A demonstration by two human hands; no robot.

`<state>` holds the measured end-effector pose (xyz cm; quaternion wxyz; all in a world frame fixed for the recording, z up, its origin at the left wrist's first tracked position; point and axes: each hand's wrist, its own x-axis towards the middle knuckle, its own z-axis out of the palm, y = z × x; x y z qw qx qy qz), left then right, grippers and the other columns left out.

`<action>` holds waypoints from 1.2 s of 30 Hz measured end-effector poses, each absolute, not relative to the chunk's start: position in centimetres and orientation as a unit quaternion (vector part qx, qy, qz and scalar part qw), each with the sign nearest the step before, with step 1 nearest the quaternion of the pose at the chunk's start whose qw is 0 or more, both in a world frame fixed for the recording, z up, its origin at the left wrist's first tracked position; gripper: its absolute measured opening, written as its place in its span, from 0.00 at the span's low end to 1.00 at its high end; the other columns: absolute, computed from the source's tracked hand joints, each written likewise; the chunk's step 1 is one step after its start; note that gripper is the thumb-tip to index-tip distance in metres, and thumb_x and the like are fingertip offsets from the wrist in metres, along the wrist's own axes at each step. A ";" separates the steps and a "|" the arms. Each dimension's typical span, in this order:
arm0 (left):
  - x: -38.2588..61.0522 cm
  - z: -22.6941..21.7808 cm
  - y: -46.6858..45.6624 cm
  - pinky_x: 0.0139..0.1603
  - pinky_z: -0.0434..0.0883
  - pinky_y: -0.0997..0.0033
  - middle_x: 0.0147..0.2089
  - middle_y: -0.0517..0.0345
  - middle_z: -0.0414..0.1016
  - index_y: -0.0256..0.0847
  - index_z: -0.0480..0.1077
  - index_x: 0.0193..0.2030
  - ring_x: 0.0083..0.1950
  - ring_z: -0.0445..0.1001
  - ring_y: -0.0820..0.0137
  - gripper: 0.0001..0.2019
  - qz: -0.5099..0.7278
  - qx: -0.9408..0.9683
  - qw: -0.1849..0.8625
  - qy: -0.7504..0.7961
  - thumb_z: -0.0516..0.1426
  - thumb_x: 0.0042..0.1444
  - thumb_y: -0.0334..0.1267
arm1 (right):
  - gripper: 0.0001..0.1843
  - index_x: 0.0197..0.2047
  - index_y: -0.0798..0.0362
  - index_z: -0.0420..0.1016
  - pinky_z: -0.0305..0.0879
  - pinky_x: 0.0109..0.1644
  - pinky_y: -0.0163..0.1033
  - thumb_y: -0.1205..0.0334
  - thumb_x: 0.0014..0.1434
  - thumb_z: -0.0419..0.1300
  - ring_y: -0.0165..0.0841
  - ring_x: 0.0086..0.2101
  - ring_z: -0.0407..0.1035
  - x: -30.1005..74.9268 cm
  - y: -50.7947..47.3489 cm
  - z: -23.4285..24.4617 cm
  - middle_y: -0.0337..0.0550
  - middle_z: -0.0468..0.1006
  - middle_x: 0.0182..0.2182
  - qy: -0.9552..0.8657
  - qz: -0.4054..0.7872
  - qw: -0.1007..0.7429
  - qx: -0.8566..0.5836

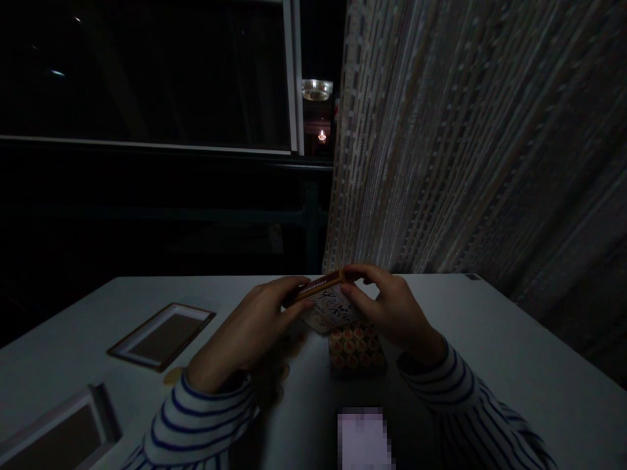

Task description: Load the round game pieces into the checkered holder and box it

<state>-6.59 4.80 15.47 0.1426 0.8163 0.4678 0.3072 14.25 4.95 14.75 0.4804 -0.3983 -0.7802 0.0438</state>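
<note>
Both hands hold a shallow box lid (329,312) up over the table, tilted, with dark brush-style characters on its pale face and a brown edge. My left hand (255,320) pinches its left end between thumb and fingers. At the right end, the thumb and fingers of my right hand (389,303) close on its corner. Just below sits a small box of round pieces (357,346) in rows, bearing red characters, probably Chinese chess pieces. Several loose round pieces (284,372) lie in shadow beside my left forearm, partly hidden.
A brown-edged rectangular frame (161,336) lies on the white table (490,339). Another frame-like tray (63,427) is at the near left. A pixelated pale rectangle (365,438) shows at the front. Behind are a string curtain (416,130) and a dark window (147,72).
</note>
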 end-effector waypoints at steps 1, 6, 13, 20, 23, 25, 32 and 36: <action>-6.3 15.6 4.7 0.49 0.67 0.67 0.49 0.57 0.73 0.46 0.67 0.50 0.49 0.70 0.65 0.18 0.314 0.819 0.150 0.456 0.49 0.55 0.48 | 0.12 0.44 0.52 0.71 0.66 0.43 0.38 0.64 0.54 0.57 0.31 0.37 0.69 14.2 4.9 14.8 0.42 0.76 0.36 -0.785 0.044 0.479 -0.391; -5.7 15.8 4.5 0.47 0.67 0.68 0.46 0.59 0.74 0.46 0.68 0.48 0.47 0.72 0.66 0.16 0.301 0.832 0.171 0.433 0.48 0.56 0.44 | 0.12 0.45 0.52 0.71 0.64 0.47 0.39 0.67 0.56 0.54 0.31 0.41 0.68 14.0 4.9 14.8 0.43 0.76 0.39 -0.817 0.041 0.471 -0.330; -5.2 15.9 4.1 0.49 0.67 0.67 0.50 0.58 0.72 0.47 0.65 0.52 0.50 0.70 0.66 0.17 0.315 0.833 0.183 0.417 0.50 0.55 0.43 | 0.12 0.45 0.54 0.72 0.63 0.48 0.40 0.68 0.57 0.53 0.31 0.42 0.67 13.8 4.9 14.9 0.44 0.76 0.41 -0.833 0.041 0.459 -0.307; -5.2 15.9 3.9 0.46 0.70 0.66 0.48 0.56 0.73 0.49 0.54 0.60 0.46 0.73 0.66 0.25 0.315 0.823 0.212 0.424 0.50 0.55 0.44 | 0.13 0.46 0.52 0.71 0.64 0.49 0.41 0.65 0.57 0.54 0.32 0.44 0.67 13.9 5.1 14.7 0.45 0.74 0.43 -0.829 0.070 0.458 -0.312; -5.6 15.9 4.1 0.51 0.66 0.65 0.53 0.57 0.69 0.49 0.55 0.60 0.52 0.69 0.66 0.24 0.334 0.824 0.201 0.411 0.50 0.55 0.44 | 0.14 0.47 0.52 0.71 0.63 0.50 0.41 0.65 0.57 0.54 0.32 0.45 0.66 14.1 5.2 14.6 0.44 0.74 0.43 -0.829 0.062 0.457 -0.316; -5.9 15.9 4.2 0.54 0.65 0.65 0.54 0.58 0.68 0.49 0.57 0.59 0.54 0.67 0.66 0.23 0.344 0.822 0.200 0.408 0.50 0.55 0.44 | 0.15 0.48 0.51 0.70 0.63 0.50 0.41 0.66 0.57 0.54 0.32 0.45 0.66 14.2 5.3 14.6 0.44 0.74 0.43 -0.831 0.057 0.450 -0.323; -6.9 16.1 4.4 0.50 0.68 0.65 0.53 0.57 0.70 0.47 0.58 0.58 0.52 0.69 0.64 0.24 0.356 0.799 0.208 0.439 0.51 0.53 0.47 | 0.16 0.50 0.49 0.69 0.63 0.49 0.44 0.63 0.57 0.53 0.34 0.45 0.67 14.7 5.1 14.8 0.43 0.74 0.44 -0.833 0.055 0.425 -0.350; -7.1 16.1 4.4 0.48 0.70 0.65 0.51 0.56 0.71 0.47 0.58 0.57 0.50 0.70 0.64 0.25 0.365 0.785 0.226 0.447 0.52 0.53 0.48 | 0.18 0.51 0.50 0.67 0.62 0.50 0.45 0.60 0.57 0.55 0.34 0.46 0.66 14.8 5.2 14.7 0.44 0.73 0.46 -0.831 0.064 0.419 -0.360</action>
